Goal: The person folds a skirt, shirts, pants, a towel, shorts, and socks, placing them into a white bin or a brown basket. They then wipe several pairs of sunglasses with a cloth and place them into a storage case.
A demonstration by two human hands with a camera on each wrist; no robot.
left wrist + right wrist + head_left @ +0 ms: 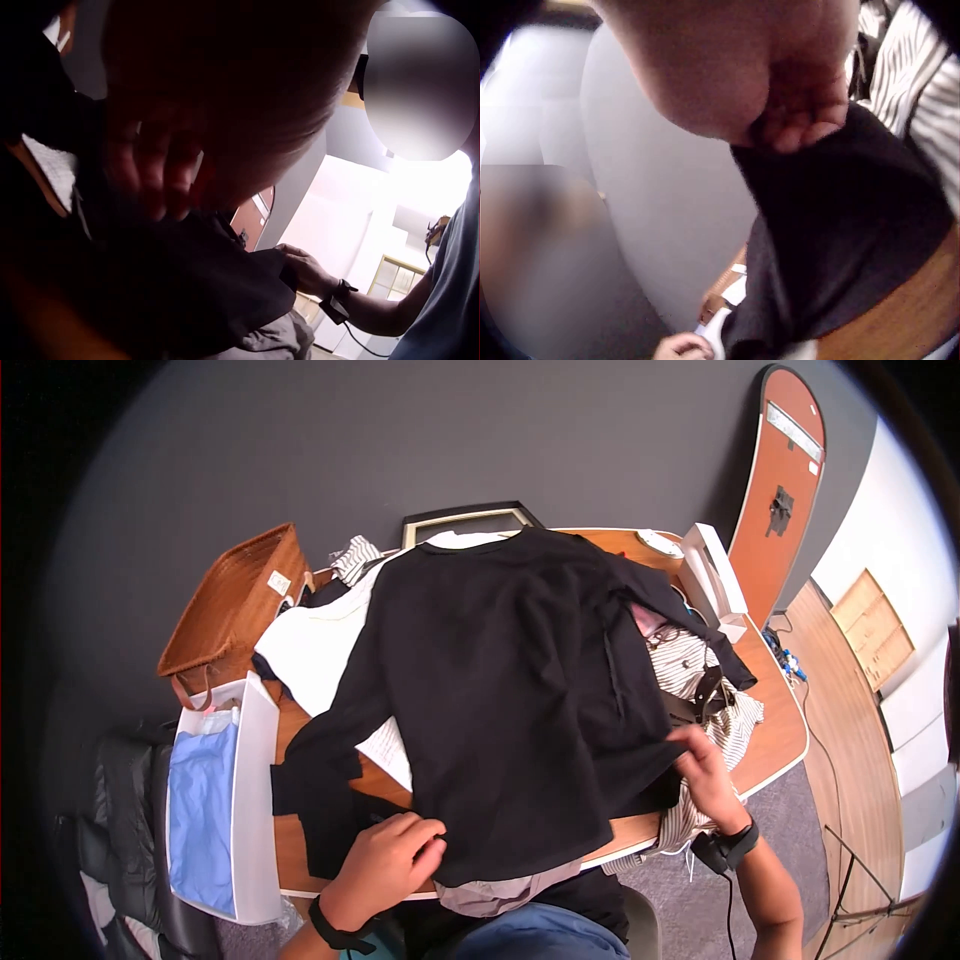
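Observation:
A black long-sleeved top point(500, 690) lies spread over the table, neck toward the wall and hem toward the person. My right hand point(706, 772) pinches the hem's right corner and holds it raised, as the right wrist view shows with the black cloth point(847, 217) hanging from the fingers. At the hem's left corner, my left hand point(390, 863) grips the fabric with curled fingers. In the left wrist view its fingers point(154, 172) are dark against the cloth. Under the top lies a white garment point(315, 645), partly hidden.
A wicker basket point(232, 600) and a white bin point(262, 800) holding blue cloth point(203, 810) stand at the left. Striped clothing point(735, 725) lies along the table's right side, near a white box point(712, 575). A grey garment point(510, 892) shows below the hem.

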